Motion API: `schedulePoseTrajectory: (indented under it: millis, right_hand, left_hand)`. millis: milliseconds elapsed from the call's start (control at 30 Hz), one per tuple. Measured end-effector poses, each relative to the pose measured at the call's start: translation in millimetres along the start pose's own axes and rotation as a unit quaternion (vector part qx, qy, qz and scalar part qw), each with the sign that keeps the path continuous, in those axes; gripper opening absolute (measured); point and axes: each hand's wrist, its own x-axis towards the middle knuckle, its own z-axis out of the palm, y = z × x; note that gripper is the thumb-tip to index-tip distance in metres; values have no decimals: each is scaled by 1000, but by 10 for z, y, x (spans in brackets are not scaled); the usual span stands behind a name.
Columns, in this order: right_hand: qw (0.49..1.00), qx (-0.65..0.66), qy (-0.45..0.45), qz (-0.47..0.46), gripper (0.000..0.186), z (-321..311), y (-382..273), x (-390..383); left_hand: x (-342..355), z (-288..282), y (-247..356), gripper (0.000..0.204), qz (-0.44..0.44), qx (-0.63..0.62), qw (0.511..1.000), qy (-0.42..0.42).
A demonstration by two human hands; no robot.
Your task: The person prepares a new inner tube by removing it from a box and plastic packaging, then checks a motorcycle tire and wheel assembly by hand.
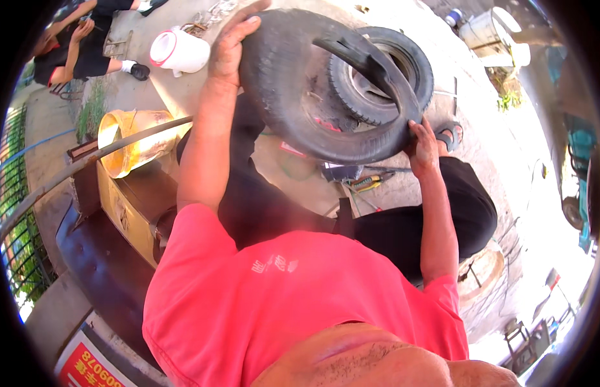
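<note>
Tyre (274,90), black and loose, is tilted up between both hands in the head view, partly overlapping a second tyre (424,71) farther right. The left hand (230,51) grips its far left edge; the right hand (424,151) has thumb and fingers closed on its near right edge. Handling it seems the step in hand; any turn calls for both grips together. Pale lettering marks the red shirt (280,306); near left, a red sign (87,362) bears yellow characters.
</note>
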Motion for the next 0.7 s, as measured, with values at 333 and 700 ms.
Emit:
schedulePoseTrajectory:
  millis: [333,700]
  right_hand:
    - [942,-203,-198,-181,102,585,-94,-292]
    - [860,-407,-65,-301,96,1024,-99,-511]
  left_hand:
    - [-374,878,-634,39,1,150,989,-18]
    - [-509,1290,-991,36,-62,182,978,-79]
